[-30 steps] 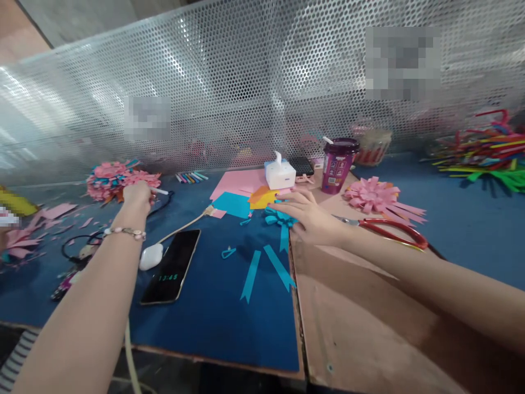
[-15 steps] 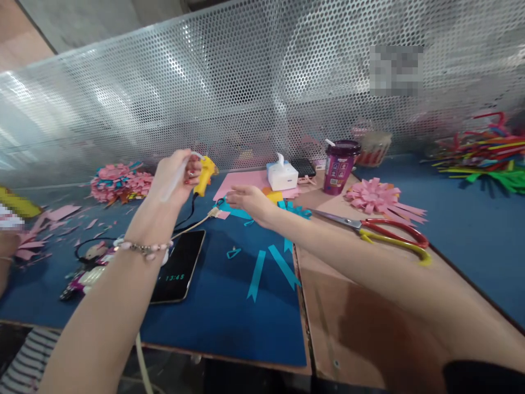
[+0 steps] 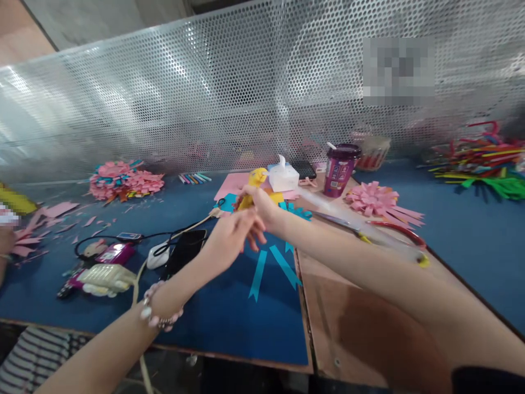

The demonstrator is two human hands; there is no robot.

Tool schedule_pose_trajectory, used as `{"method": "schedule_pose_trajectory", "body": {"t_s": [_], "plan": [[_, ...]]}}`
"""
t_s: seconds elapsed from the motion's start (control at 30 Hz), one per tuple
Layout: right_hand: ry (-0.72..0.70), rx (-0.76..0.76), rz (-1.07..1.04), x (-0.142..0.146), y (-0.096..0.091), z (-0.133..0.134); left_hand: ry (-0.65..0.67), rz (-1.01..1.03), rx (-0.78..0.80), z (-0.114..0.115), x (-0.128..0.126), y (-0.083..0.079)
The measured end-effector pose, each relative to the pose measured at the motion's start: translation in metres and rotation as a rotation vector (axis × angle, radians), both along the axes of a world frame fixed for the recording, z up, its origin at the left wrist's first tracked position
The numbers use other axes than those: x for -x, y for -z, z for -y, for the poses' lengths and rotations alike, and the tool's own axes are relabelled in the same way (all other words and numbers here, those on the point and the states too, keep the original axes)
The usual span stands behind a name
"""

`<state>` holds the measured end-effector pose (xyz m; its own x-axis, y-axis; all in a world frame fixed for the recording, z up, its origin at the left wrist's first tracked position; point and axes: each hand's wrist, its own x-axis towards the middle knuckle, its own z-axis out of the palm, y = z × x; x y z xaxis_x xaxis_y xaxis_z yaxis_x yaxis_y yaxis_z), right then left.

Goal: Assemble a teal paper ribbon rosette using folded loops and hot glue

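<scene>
My right hand (image 3: 260, 203) is wrapped round a yellow hot glue gun (image 3: 257, 176). A long translucent glue stick (image 3: 356, 221) sticks out of the gun's back and runs over my right forearm. My left hand (image 3: 240, 232), with a beaded bracelet at its wrist, is just in front of my right hand, its fingers loosely bent and apart with nothing seen in them. Teal paper strips (image 3: 257, 275) lie on the blue table below my hands. Beside my right wrist is a curled teal fringed paper piece (image 3: 301, 211). The gun's nozzle is hard to make out.
Scissors (image 3: 404, 232) lie partly behind the glue stick. A purple cup (image 3: 339, 172), a tissue pack (image 3: 284, 178) and a pink paper flower (image 3: 371, 198) stand behind. On the left are a phone (image 3: 186, 249), cables, a power strip (image 3: 107, 278) and pink paper flowers (image 3: 118, 178). Another person's hand (image 3: 5, 241) shows at the left edge.
The glue gun has passed from my left hand to my right and moved rightward. My left hand has come down and right, off the gun.
</scene>
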<state>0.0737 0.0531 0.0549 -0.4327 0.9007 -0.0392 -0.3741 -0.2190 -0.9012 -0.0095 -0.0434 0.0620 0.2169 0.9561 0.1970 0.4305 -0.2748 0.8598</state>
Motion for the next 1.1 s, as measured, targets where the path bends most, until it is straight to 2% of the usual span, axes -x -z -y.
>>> {"method": "schedule_pose_trajectory", "body": {"t_s": [0.1,0.2,0.27,0.33,0.43,0.53,0.7,0.77,0.9,1.1], "plan": [[-0.023,0.031,-0.068,-0.013,0.001,0.015,0.053,-0.45,-0.178,0.028,0.012,0.03],[-0.04,0.039,-0.1,-0.029,0.001,0.034,0.105,-0.721,-0.428,0.051,0.023,0.056],[-0.046,0.016,-0.076,-0.043,0.001,0.049,0.093,-0.855,-0.462,0.057,0.03,0.068],[-0.037,-0.074,0.064,-0.057,-0.001,0.065,0.093,-0.936,-0.413,0.058,0.036,0.075],[-0.041,-0.146,0.305,-0.078,-0.004,0.087,0.107,-0.949,-0.324,0.055,0.039,0.08],[-0.038,-0.074,0.428,-0.095,-0.005,0.106,0.1,-0.923,-0.318,0.057,0.039,0.081],[0.046,0.102,0.526,-0.113,0.014,0.126,0.133,-0.924,-0.369,0.062,0.04,0.085],[0.03,0.135,0.585,-0.116,0.024,0.132,0.114,-0.931,-0.386,0.062,0.04,0.089],[-0.047,0.202,0.634,-0.118,0.035,0.139,0.094,-0.946,-0.391,0.061,0.04,0.094],[-0.021,0.175,0.707,-0.123,0.044,0.125,0.202,-0.915,-0.315,0.06,0.042,0.084]]}}
